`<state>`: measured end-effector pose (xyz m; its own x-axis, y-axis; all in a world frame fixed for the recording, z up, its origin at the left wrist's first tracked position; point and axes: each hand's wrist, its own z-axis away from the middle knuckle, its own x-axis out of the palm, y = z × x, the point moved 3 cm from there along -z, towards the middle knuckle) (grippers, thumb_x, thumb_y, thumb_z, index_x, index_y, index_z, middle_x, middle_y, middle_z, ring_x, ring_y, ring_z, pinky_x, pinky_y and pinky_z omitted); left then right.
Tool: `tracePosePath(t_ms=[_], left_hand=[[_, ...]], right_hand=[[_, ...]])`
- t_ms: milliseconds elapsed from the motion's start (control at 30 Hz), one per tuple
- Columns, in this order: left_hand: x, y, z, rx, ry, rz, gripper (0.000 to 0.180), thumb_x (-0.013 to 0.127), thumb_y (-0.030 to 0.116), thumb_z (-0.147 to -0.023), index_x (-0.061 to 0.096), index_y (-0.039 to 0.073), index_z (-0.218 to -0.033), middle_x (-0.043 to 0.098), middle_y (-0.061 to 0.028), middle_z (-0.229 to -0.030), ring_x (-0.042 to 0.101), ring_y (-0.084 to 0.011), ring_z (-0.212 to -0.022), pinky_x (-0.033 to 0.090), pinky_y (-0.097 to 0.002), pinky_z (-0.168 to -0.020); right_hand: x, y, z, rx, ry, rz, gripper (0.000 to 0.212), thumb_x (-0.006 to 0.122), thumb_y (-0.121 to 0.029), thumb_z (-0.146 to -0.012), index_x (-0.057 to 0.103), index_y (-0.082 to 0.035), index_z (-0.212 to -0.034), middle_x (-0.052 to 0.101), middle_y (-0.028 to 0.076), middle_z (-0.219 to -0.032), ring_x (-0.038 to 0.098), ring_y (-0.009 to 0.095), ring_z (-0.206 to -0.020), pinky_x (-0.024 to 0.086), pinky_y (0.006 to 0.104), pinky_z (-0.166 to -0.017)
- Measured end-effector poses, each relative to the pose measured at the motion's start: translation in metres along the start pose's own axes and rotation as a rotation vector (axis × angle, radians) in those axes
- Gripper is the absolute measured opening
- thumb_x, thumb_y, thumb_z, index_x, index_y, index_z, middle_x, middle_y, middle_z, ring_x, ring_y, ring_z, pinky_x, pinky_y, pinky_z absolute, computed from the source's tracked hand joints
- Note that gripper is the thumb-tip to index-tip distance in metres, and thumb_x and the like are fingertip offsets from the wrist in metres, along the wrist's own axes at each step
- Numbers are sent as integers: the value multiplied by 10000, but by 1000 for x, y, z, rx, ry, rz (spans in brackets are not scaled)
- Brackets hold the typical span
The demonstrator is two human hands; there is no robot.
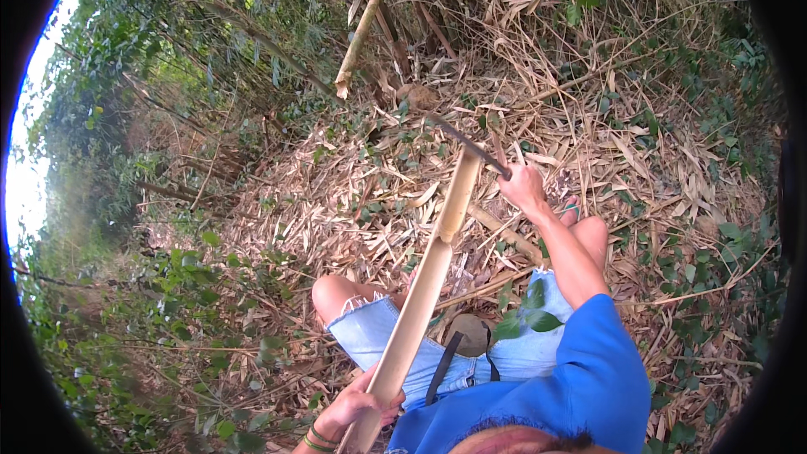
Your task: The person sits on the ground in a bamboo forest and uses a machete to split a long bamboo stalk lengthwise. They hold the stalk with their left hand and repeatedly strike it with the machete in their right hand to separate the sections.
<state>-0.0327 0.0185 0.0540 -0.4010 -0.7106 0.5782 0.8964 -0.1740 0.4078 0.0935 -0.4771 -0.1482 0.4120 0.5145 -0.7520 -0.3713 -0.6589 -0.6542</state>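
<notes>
A long split length of bamboo [414,301] slants from the lower edge up past my lap. Its hollow, pale inner side faces up, with a node partway along. My left hand [356,406] is wrapped round its near end. My right hand [523,188] grips the handle of a dark, long-bladed knife [461,139]. The blade lies across the bamboo's far end; whether it touches or cuts into it I cannot tell. Part of the handle is hidden inside my right fist.
Dry bamboo leaves [336,193] cover the ground. A broken bamboo stalk [363,34] hangs down ahead, in front of a bamboo clump. Another bamboo piece [507,234] lies beyond my lap. A leafy sprig [528,319] is over my thigh, and green bushes [160,319] stand at the left.
</notes>
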Motion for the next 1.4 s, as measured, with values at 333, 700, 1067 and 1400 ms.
tracePosePath(t_ms=[333,700,1067,1400], left_hand=[[-10,2,-37,117,-22,121,701,619,26,-736,411,21,-1406,509,-143,-882,518,-212,-671,481,-354,-582],[-8,18,-57,245,5,192,728,540,-16,-736,362,81,-1435,472,-146,-896,498,-228,-693,483,-366,-606],[-3,17,-61,224,20,90,718,594,52,-722,410,65,-1416,495,-151,-892,510,-225,-680,483,-354,-575],[-6,9,-49,193,-2,83,738,601,28,-733,377,52,-1436,498,-147,-885,526,-221,-690,496,-363,-590]], right_hand=[[0,-88,88,-603,-120,-193,142,683,-201,-769,631,-136,-654,646,108,-559,660,306,-484,541,436,-489],[15,-101,96,-604,13,-77,122,708,-203,-775,684,-129,-680,622,33,-534,578,184,-408,448,349,-399],[22,-101,108,-776,77,-213,175,697,-236,-809,628,-142,-679,594,34,-527,549,157,-416,450,341,-431],[30,-66,69,-514,84,5,227,692,-289,-885,659,-149,-710,511,-28,-494,444,128,-380,371,341,-347]])
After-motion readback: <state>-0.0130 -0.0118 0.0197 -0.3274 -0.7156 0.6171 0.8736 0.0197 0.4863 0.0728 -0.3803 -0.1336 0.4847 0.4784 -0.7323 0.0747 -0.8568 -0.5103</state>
